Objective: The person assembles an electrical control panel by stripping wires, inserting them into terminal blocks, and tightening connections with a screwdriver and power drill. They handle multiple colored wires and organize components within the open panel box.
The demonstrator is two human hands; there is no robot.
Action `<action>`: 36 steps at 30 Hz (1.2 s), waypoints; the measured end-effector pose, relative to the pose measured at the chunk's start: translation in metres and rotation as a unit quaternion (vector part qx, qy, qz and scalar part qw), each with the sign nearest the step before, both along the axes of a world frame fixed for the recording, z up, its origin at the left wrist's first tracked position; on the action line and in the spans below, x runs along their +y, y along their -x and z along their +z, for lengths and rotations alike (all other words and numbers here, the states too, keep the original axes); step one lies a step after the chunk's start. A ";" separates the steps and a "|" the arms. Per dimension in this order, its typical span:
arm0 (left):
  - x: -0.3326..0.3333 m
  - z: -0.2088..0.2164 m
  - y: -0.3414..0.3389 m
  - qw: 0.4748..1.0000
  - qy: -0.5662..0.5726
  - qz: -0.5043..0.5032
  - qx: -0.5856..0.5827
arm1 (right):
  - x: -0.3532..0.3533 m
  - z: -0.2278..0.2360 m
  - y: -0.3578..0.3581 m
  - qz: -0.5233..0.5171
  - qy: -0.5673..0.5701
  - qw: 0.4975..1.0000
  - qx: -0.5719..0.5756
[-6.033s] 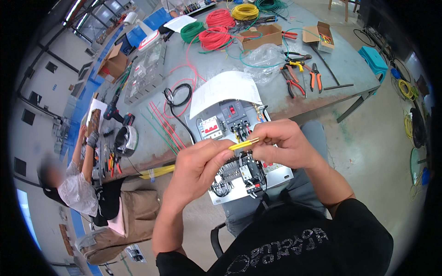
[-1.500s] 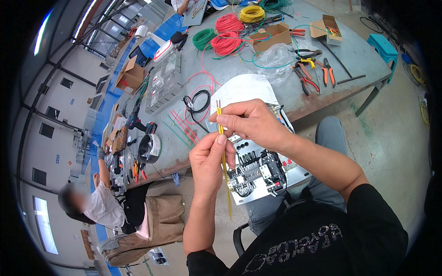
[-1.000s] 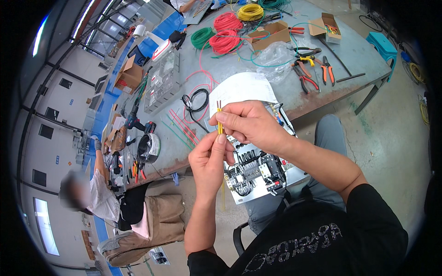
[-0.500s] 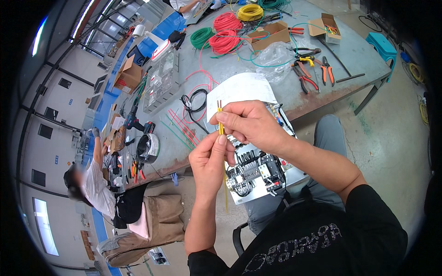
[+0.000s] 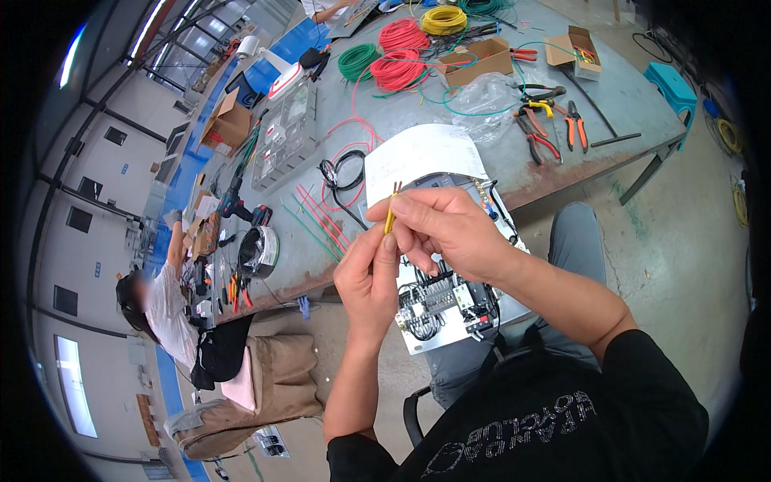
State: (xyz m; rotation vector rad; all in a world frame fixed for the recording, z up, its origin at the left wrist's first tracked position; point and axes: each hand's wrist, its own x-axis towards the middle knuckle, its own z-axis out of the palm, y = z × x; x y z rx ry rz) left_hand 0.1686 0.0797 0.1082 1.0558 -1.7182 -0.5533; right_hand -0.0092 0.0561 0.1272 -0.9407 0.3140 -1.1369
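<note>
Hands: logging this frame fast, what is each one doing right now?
Left hand: closed, pinching the yellow wire from below.
Right hand: closed, gripping the same wire near its bare tip.

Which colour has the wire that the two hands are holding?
Yellow wire, with a bare end at the top; the head view shows it.

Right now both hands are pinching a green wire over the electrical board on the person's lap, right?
Not quite: the wire is yellow, not green. The head view shows the left hand and right hand both pinching it over the electrical board on the lap. Green wires lie farther off on the table.
</note>
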 end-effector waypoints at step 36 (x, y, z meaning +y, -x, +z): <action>0.010 0.007 0.013 0.975 -0.132 -0.080 0.161 | -0.002 -0.001 0.000 -0.029 0.022 0.999 0.011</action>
